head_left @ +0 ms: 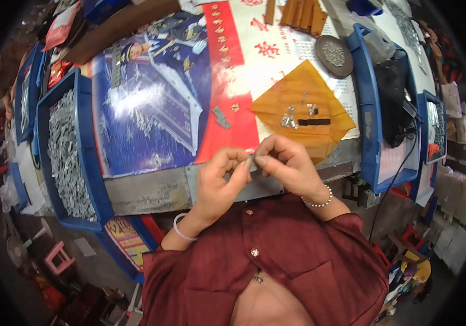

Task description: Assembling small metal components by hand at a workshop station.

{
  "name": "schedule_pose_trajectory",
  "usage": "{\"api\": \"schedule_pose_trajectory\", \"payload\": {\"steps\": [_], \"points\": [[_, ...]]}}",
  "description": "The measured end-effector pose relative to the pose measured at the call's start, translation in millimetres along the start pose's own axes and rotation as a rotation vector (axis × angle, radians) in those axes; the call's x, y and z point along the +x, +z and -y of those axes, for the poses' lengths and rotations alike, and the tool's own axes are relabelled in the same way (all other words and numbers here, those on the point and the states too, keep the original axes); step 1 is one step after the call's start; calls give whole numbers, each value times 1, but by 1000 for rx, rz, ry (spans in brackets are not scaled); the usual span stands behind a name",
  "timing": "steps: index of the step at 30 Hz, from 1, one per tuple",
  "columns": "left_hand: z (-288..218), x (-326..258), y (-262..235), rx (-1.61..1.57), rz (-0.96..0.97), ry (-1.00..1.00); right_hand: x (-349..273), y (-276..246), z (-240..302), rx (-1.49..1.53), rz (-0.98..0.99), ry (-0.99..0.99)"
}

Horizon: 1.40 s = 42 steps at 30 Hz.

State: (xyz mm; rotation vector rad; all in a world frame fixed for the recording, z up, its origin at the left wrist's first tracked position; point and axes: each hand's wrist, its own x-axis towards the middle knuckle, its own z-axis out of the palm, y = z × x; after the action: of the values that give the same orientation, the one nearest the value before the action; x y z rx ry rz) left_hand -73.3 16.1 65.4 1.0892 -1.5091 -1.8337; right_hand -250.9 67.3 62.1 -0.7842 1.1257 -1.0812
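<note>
My left hand (221, 178) and my right hand (291, 165) meet over the table's near edge, thumbs and forefingers pinched together. Something small and greyish is between the fingertips, too covered to name. Just beyond them, a few flat grey metal pieces (221, 118) with holes lie on the red band of a poster (157, 103). To the right, an orange-brown sheet (282, 89) bears several small shiny metal parts (290, 119) and a black strip (315, 122). A round dish (334, 71) of small silvery parts stands beyond the sheet.
At the left, a blue tray (87, 179) holds many grey metal pieces. Another blue tray (371, 136) at the right contains a black bag (393, 98) and a cable. A smaller tray (427, 152) sits farther right. Brown strips (303, 15) lie at the back.
</note>
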Motion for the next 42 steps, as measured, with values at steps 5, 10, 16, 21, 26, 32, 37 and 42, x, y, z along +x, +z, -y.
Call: {"api": "schedule_pose_trajectory", "payload": {"steps": [5,10,16,21,26,32,37,42], "points": [[7,2,3,-114,-64,30,3,0,3,29,-96,8],[13,-2,3,57,-93,141,4,4,-1,-34,-77,-54],[17,-1,3,342,-140,451,7,9,-3,-204,-32,-180],[20,1,3,367,-134,515,5,14,5,-178,-67,-80],[28,3,5,385,-180,622,5,14,2,-229,-42,-77],[38,0,7,448,-182,677,9,23,-13,123,-95,-144],[41,6,7,425,-260,846,12,32,-22,360,-138,-123],[35,2,10,208,-227,615,16,19,-21,493,-50,64]]}}
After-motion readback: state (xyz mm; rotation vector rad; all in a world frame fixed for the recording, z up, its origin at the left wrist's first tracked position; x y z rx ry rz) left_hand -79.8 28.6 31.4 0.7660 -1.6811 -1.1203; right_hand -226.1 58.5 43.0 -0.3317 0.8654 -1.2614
